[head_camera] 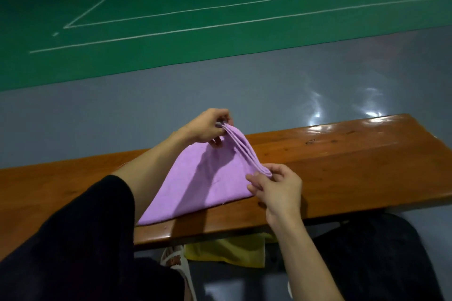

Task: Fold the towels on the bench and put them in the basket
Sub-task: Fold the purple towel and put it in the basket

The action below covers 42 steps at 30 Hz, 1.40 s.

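Observation:
A purple towel (pixel 205 183) lies partly folded on the glossy wooden bench (pixel 342 166), several layered edges lifted along its right side. My left hand (pixel 208 127) pinches the far corner of those stacked edges above the bench. My right hand (pixel 276 186) pinches the near corner of the same edges. Between the two hands the layered edge runs taut and raised, while the rest of the towel rests flat on the wood. No basket shows in this view.
Under the bench lie a yellow cloth (pixel 232 249) and a white slipper (pixel 176 264). A dark bag or garment (pixel 374 256) sits below at the right. Grey floor and a green court with white lines stretch beyond the bench.

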Motion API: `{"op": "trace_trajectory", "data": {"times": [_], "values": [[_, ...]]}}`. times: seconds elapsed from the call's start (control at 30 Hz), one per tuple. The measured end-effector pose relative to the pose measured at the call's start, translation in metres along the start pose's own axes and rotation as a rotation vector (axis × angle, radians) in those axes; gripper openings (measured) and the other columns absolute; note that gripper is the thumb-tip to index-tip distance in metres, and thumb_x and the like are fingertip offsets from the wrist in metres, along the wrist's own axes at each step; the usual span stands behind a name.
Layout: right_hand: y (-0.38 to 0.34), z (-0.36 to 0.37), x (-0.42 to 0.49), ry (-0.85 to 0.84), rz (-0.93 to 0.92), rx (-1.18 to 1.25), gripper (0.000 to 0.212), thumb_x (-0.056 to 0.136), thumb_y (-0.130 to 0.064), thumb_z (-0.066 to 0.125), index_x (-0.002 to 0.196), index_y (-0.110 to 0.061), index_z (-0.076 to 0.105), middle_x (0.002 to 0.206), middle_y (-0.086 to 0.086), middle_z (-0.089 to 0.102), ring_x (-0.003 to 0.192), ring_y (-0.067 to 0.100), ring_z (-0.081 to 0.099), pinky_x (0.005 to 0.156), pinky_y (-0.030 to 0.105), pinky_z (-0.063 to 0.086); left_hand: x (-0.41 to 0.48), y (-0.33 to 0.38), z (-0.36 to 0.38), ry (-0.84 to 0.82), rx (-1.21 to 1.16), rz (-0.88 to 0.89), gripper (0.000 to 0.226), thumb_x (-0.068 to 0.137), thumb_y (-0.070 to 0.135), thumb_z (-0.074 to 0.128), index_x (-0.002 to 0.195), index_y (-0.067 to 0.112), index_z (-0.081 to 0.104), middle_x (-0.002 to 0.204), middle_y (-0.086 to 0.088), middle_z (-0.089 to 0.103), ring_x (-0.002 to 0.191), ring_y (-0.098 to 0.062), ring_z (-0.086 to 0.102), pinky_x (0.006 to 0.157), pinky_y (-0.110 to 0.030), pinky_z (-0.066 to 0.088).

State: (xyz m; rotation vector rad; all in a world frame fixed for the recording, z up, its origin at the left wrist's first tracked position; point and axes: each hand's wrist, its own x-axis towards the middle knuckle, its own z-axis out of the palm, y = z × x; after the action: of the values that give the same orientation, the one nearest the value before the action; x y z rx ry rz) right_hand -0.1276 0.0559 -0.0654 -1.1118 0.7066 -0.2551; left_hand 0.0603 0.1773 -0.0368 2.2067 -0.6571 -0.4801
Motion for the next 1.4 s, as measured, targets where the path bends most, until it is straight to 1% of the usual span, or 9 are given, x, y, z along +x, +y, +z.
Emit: {"op": "trace_trajectory", "data": {"times": [0.13,0.27,0.47,0.57,0.77,0.97,1.1,1.23,1.4], "values": [[0.024,0.039,-0.034,-0.099,-0.136,-0.158,0.024,0.072,0.008,0.074,0.083,-0.013,0.069,0.08,0.007,0.072,0.074,0.017,0.068,0.063,0.029,0.057,-0.054,-0.028,-0.046,0.058,-0.238,-0.041,0.026,0.08,-0.019,0.048,0.086,-0.001,0.066,0.084,-0.016,0.062,0.066,-0.009,0.064,0.065,-0.02,0.055],[0.056,0.079,-0.061,-0.185,-0.242,-0.372,0.018,0.074,-0.009,0.078,0.082,-0.022,0.069,0.081,-0.014,0.07,0.076,0.001,0.065,0.072,0.019,0.053,-0.097,-0.066,-0.077,0.195,-0.485,-0.231,0.015,0.073,0.005,0.06,0.062,0.006,0.07,0.077,-0.012,0.067,0.06,-0.019,0.057,0.048,-0.02,0.048],[0.108,0.131,-0.096,-0.421,-0.306,-0.586,0.014,0.083,-0.014,0.069,0.096,-0.012,0.073,0.084,-0.022,0.061,0.084,0.001,0.059,0.085,0.018,0.05,-0.129,-0.133,-0.096,0.253,0.141,-0.239,0.013,0.079,0.003,0.073,0.089,0.011,0.071,0.086,-0.001,0.067,0.079,-0.008,0.058,0.067,-0.006,0.042],[0.121,0.13,-0.095,-0.426,-0.344,-0.693,0.02,0.084,-0.018,0.069,0.103,-0.013,0.073,0.108,-0.007,0.068,0.096,0.002,0.059,0.088,0.015,0.047,-0.139,-0.144,-0.1,0.238,0.171,-0.237,0.018,0.08,0.0,0.07,0.087,0.017,0.068,0.089,0.0,0.068,0.081,-0.007,0.06,0.076,-0.013,0.044],[0.073,0.098,-0.037,-0.306,-0.465,-0.898,0.012,0.084,-0.016,0.07,0.084,-0.007,0.077,0.089,0.005,0.075,0.08,0.014,0.068,0.077,0.024,0.05,-0.158,-0.135,-0.081,0.282,0.178,-0.208,0.03,0.074,-0.001,0.073,0.097,0.016,0.067,0.099,-0.003,0.066,0.087,-0.014,0.06,0.076,-0.022,0.048],[0.023,0.071,0.002,-0.296,-0.537,-0.999,0.019,0.083,-0.009,0.072,0.102,-0.01,0.074,0.102,0.001,0.071,0.089,0.008,0.062,0.084,0.024,0.051,-0.171,-0.107,-0.027,0.464,-0.103,-0.273,0.02,0.074,0.003,0.076,0.089,0.014,0.071,0.096,0.0,0.069,0.085,-0.01,0.062,0.077,-0.027,0.051],[0.025,0.058,-0.004,-0.354,-0.538,-1.022,0.023,0.08,-0.01,0.075,0.102,-0.015,0.072,0.101,-0.004,0.067,0.077,0.007,0.062,0.059,0.011,0.051,-0.186,-0.105,-0.02,0.468,-0.123,-0.308,0.017,0.076,0.006,0.076,0.088,0.017,0.07,0.095,0.004,0.068,0.089,-0.01,0.062,0.078,-0.026,0.051],[0.035,0.048,-0.002,-0.347,-0.522,-1.104,0.03,0.078,-0.014,0.078,0.107,-0.017,0.07,0.113,0.0,0.067,0.098,0.011,0.06,0.085,0.026,0.052,-0.194,-0.101,-0.013,0.411,0.066,-0.296,0.024,0.076,0.018,0.079,0.097,0.021,0.068,0.1,0.004,0.064,0.084,-0.011,0.06,0.073,-0.024,0.05],[0.03,0.043,-0.001,-0.458,-0.532,-1.219,0.05,0.072,-0.016,0.081,0.118,-0.024,0.062,0.126,-0.004,0.053,0.107,0.007,0.047,0.087,0.02,0.042,-0.194,-0.096,-0.014,0.302,0.224,-0.283,0.05,0.072,0.028,0.081,0.117,0.022,0.06,0.116,0.003,0.051,0.102,-0.013,0.051,0.08,-0.023,0.04]]}}
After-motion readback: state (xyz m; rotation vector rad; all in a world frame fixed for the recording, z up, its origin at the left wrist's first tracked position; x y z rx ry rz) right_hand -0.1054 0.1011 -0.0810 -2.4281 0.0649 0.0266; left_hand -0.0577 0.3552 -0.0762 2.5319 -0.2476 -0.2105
